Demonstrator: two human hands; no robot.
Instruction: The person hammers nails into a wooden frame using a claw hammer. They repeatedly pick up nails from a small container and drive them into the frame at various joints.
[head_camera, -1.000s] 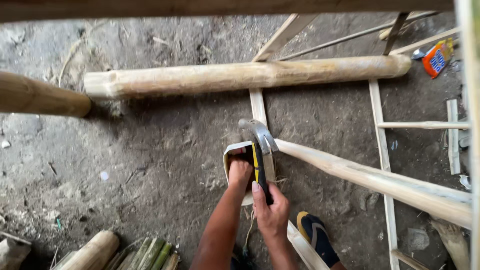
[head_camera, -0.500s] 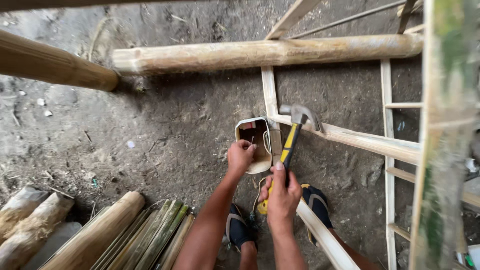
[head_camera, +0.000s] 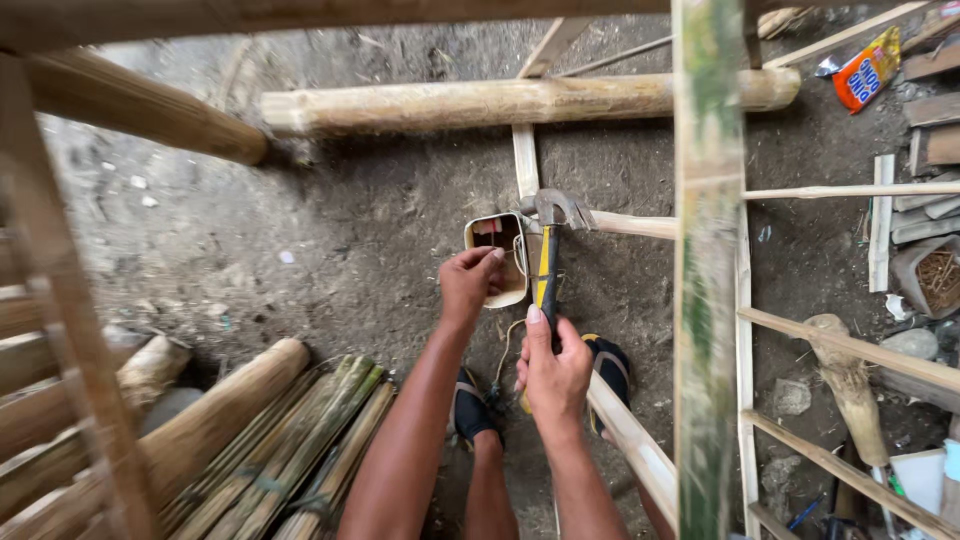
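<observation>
Fingers of the right hand (head_camera: 553, 375) are wrapped tight around the hammer (head_camera: 546, 262) handle, its head raised just above a pole (head_camera: 632, 225). Beside it, the left hand (head_camera: 468, 285) is pinched on the rim of a small box (head_camera: 497, 258). Bamboo (head_camera: 300, 440) is stacked below the left arm on the floor (head_camera: 330, 250).
</observation>
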